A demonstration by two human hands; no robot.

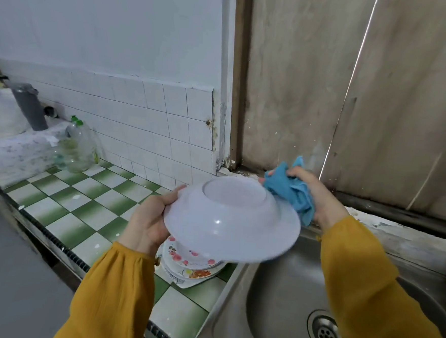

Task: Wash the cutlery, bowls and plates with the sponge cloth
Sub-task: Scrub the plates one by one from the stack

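Here my left fingers [174, 194] grip one upturned white bowl [233, 219] above the sink's [273, 304] left edge; my right fingers [297, 171] clutch one blue sponge cloth [291, 190] against its rim. Several floral plates [192, 265] stack at the desk's [87, 201] right edge.

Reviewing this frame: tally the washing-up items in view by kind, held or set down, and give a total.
White bowl, held upside down in the left hand: 1
Blue sponge cloth, bunched in the right hand: 1
Floral plates, stacked on the tiled counter: at least 2, exact number hidden under the bowl
Clear plastic bottle: 1
Total: at least 5
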